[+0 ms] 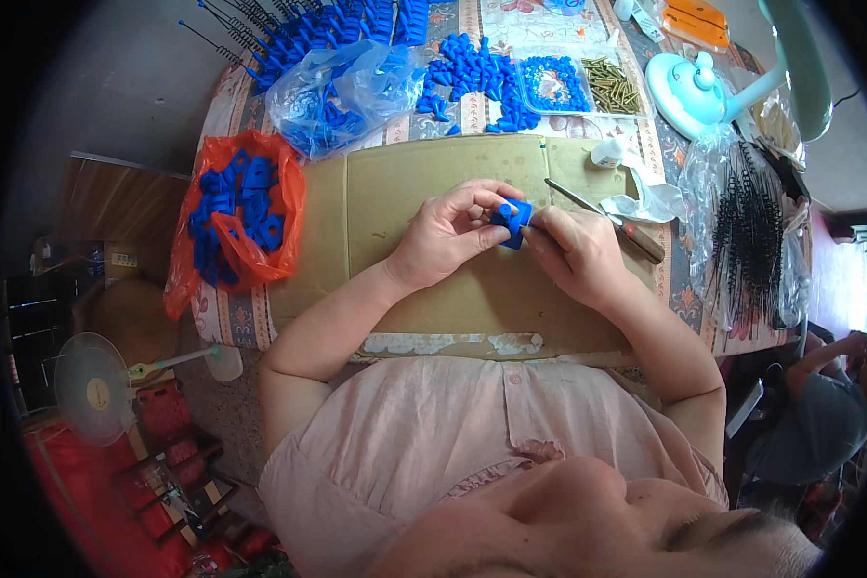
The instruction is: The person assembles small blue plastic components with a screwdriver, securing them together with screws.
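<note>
My left hand is closed on a small blue plastic part with a square, flat base and a rounded knob on top. The part is held above a sheet of cardboard. Against the part's right edge, my right hand is closed in a pinch. What lies between its fingertips, if anything, is hidden. To the right of that hand a screwdriver-like tool with a brown handle and a pair of scissors or tweezers lie close together; their exact kinds are unclear.
An orange bag of blue parts sits left. Behind are a clear bag, loose blue pieces, and a clear tray with blue bits and brass screws. A mint lamp, small white bottle and black springy strips stand right.
</note>
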A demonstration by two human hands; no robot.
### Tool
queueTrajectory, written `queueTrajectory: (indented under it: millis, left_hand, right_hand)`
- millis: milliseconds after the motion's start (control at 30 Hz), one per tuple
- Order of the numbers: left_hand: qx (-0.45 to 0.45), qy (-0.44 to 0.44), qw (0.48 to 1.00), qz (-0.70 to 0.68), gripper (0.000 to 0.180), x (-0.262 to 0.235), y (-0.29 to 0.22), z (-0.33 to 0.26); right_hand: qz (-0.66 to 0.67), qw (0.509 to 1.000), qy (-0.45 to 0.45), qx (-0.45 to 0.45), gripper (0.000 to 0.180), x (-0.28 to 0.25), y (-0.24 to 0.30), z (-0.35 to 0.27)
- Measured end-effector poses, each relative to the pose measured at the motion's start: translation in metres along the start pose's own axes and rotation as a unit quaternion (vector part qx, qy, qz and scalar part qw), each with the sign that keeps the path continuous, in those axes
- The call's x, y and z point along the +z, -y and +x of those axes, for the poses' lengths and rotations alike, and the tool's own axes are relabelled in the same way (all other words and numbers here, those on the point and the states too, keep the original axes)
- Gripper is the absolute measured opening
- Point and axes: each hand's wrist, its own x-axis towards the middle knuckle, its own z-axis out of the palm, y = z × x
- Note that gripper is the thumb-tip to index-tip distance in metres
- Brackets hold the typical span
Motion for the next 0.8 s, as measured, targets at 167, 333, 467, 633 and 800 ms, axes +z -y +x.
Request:
queueTrajectory:
  millis: [167,333,467,633,800]
  left_hand:
    - [0.031,0.003,1.000,-0.003,0.020,-0.0003,0.0038,0.0001]
    - [0.044,0.008,0.999,0.016,0.017,-0.0013,0.0018,0.0001]
    - [0.019,0.008,1.000,-0.002,0.016,-0.0027,0.0015,0.0002]
    - [0.006,0.008,1.000,-0.011,0.016,-0.0037,0.0028,0.0014]
    - [0.001,-0.011,1.000,-0.002,0.018,-0.0011,0.0035,0.0003]
  right_hand:
    - [-0.030,0.999,0.024,-0.009,0.014,0.0010,-0.0008,0.0006]
    - [0.090,0.987,0.069,0.113,0.012,-0.0036,0.0030,0.0016]
    - [0.148,0.962,0.108,0.201,0.010,-0.0054,0.0038,0.0038]
    - [0.064,0.997,0.010,0.047,0.009,0.0030,-0.0023,-0.0002]
    - [0.055,0.998,-0.002,0.034,0.011,0.0029,-0.0026,0.0005]
